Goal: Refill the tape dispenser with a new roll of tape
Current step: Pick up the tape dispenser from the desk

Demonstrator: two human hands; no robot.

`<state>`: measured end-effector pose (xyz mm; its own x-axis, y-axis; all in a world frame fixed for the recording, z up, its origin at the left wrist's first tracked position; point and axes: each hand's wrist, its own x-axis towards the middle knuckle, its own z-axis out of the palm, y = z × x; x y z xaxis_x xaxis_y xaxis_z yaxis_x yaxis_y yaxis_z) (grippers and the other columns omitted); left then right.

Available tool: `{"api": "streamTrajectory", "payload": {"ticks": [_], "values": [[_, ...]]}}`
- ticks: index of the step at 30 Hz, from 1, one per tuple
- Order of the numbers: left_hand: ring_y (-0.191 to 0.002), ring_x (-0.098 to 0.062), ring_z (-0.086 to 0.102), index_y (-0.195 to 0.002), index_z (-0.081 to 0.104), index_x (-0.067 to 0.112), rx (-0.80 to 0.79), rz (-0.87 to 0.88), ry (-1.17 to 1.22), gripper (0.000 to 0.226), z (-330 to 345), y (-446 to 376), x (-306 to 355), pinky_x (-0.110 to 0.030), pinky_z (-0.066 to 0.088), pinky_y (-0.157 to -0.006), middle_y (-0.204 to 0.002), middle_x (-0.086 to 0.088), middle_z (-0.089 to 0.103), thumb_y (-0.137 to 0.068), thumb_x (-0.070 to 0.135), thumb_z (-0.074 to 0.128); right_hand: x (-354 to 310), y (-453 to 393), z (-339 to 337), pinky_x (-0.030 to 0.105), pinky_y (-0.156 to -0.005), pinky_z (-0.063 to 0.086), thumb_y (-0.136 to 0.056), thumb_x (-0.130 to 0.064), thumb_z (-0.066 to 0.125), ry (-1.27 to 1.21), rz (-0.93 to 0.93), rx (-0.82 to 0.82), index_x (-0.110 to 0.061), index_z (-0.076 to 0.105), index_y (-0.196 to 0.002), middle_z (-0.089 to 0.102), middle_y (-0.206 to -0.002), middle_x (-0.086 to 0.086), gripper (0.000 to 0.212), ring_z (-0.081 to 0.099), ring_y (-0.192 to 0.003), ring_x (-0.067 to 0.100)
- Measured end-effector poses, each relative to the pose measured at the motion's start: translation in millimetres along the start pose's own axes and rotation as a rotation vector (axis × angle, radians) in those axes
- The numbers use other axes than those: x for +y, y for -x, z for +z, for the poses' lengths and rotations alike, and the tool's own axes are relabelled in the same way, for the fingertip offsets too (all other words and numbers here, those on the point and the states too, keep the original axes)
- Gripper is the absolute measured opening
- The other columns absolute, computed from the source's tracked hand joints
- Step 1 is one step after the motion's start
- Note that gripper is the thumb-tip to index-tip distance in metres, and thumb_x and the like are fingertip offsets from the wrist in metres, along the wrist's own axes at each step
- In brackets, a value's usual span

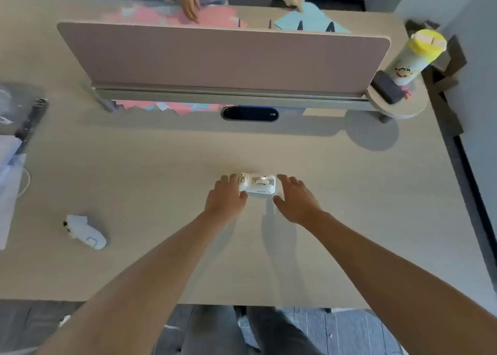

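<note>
White tape dispenser (257, 183) — cradle holds no roll.

The dispenser (257, 184) is a small white plastic block sitting upright and flat on the desk (161, 182), near the middle of it and a little toward the near edge, well clear of the divider (223, 56) at the desk's far side. Its long side runs left to right. The top is open, showing a pale spindle or hub in the well, and a small cutter part stands at its left end. Faint lettering runs along the near side, too small to read. No roll can be made out in it.
</note>
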<state>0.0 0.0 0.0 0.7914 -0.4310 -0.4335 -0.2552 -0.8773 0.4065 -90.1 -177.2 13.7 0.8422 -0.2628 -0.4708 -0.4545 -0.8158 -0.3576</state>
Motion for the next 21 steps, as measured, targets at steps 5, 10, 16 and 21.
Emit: {"api": "streamTrajectory", "payload": {"ticks": [5,10,16,21], "values": [[-0.119,-0.035,0.053,-0.134,0.044,0.012,-0.063,-0.027,0.052,0.043,14,-32,-5,-0.046,0.051,-0.087,-0.126,-0.014,0.052,-0.094,0.023,0.055,-2,-36,8,0.046,-0.099,0.049,-0.094,-0.024,0.062,0.026,0.032,-0.045,-0.019,0.025,-0.16,0.052,-0.145,0.015,0.075,0.05,-0.134,0.037],[-0.129,-0.035,0.047,-0.144,0.037,0.011,-0.077,-0.01,0.057,0.056,27,-54,-8,-0.046,0.049,-0.091,-0.134,-0.015,0.049,-0.093,0.018,0.059,-4,-63,18,0.046,-0.1,0.051,-0.092,-0.019,0.067,0.042,-0.01,-0.043,-0.019,0.032,-0.157,0.048,-0.149,0.013,0.075,0.049,-0.135,0.035],[-0.128,-0.035,0.046,-0.141,0.04,0.009,-0.036,0.015,0.053,0.053,37,-59,-13,-0.046,0.049,-0.092,-0.132,-0.015,0.051,-0.092,0.016,0.059,-5,-69,35,0.043,-0.095,0.054,-0.091,-0.008,0.066,0.056,-0.05,0.005,-0.019,0.043,-0.151,0.049,-0.146,0.009,0.066,0.049,-0.131,0.032],[-0.128,-0.035,0.045,-0.142,0.039,0.01,-0.055,0.0,0.061,0.055,39,-46,-13,-0.046,0.048,-0.092,-0.133,-0.015,0.05,-0.092,0.016,0.06,-4,-58,41,0.043,-0.098,0.053,-0.092,-0.005,0.066,0.03,-0.035,0.017,-0.02,0.042,-0.153,0.05,-0.147,0.007,0.068,0.048,-0.133,0.032]]}}
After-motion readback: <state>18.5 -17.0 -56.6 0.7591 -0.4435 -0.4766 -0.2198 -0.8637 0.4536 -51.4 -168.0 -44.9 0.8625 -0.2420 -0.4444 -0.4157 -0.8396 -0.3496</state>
